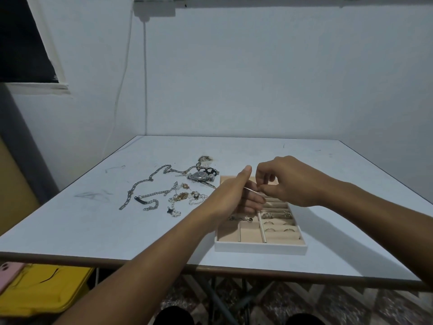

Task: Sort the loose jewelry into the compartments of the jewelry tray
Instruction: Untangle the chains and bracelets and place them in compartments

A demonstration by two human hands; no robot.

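The jewelry tray (pixel 260 248), white outside with beige padded compartments, lies near the table's front edge. Several rings (pixel 271 223) sit in its right-hand ring rolls, and a few small pieces (pixel 246 218) lie in a left compartment. Both hands hover above the tray's far half. My right hand (pixel 289 181) pinches a thin pale piece of jewelry (pixel 250 189) at its fingertips. My left hand (pixel 236 195) meets it there, palm turned right and fingers curled round the same piece. Loose jewelry lies left of the tray: silver chains (pixel 145 184), a wristwatch (pixel 201 176), pearl strands (pixel 180 200).
The white table (pixel 93 219) fills a corner between two pale walls. A cable (pixel 121 85) hangs down the left wall. Below the table's front edge on the left stand a yellow bin (pixel 46 289) and a pink phone (pixel 9 273). Folding table legs (pixel 218 301) show underneath.
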